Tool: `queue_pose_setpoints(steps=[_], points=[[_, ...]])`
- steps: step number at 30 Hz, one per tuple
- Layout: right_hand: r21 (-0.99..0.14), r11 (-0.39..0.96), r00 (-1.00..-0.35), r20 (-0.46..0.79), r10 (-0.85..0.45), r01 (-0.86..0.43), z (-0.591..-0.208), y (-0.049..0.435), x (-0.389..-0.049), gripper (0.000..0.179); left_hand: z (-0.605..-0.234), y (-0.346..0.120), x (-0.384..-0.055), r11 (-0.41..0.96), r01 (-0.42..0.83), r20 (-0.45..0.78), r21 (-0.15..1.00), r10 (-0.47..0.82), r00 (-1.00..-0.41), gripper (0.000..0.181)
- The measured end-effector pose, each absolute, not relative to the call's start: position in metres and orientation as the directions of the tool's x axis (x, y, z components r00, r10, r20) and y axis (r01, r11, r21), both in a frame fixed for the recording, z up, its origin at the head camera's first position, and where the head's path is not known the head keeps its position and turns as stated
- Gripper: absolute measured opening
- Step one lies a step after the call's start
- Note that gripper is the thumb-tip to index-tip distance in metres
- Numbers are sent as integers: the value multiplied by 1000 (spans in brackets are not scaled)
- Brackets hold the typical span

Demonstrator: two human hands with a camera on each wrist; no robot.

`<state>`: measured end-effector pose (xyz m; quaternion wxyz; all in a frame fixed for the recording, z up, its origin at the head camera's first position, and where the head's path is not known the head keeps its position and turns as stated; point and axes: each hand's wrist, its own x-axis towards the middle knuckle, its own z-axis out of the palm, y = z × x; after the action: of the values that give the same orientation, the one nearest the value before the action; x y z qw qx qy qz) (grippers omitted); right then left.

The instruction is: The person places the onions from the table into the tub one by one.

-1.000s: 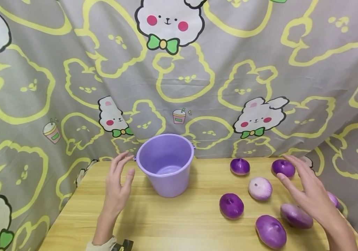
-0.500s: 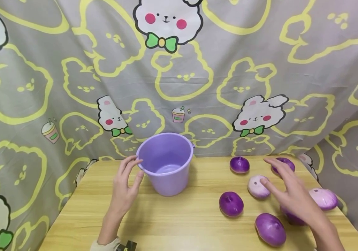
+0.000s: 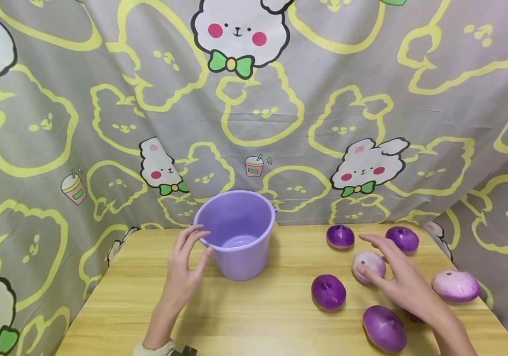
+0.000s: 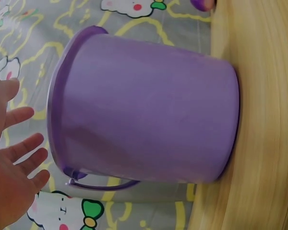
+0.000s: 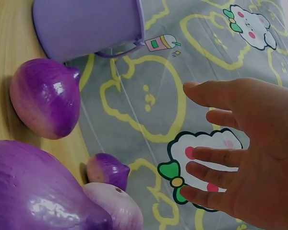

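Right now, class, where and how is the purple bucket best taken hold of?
Probably by the left side of its rim, coming from the left with the left hand, fingers over the edge and thumb outside: the purple bucket stands upright with an open top, its rim sticks out, and its handle hangs down.

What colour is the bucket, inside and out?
The bucket is light purple throughout; the head view shows it best.

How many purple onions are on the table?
7: the back-left onion, back-right onion, pale middle onion, pale far-right onion, leftmost onion, front onion, and a mostly covered onion under the right hand. Others could be hidden there.
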<state>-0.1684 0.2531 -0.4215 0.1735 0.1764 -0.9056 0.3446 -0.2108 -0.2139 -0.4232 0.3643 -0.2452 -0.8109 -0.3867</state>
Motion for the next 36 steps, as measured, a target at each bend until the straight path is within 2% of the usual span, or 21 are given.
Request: queue_pose_setpoints(steps=[6, 11, 15, 22, 36], points=[[-557, 689, -868, 441, -228, -464, -425, 250, -169, 71, -425, -210, -210, 581, 677, 774, 452, 121, -621, 35], [-538, 690, -859, 441, -259, -484, -428, 245, -170, 64, -427, -207, -209, 577, 680, 773, 454, 125, -622, 34], [-517, 687, -842, 464, -277, -511, -429, 240, -172, 62, -428, -205, -209, 566, 701, 795, 434, 125, -593, 33], [-433, 689, -785, 523, -334, -581, -430, 230, -172, 68, -431, -201, -210, 545, 738, 830, 399, 126, -543, 29], [-458, 650, -784, 478, -395, -607, -443, 217, -170, 65, -435, -196, -215, 546, 760, 861, 353, 128, -492, 25]])
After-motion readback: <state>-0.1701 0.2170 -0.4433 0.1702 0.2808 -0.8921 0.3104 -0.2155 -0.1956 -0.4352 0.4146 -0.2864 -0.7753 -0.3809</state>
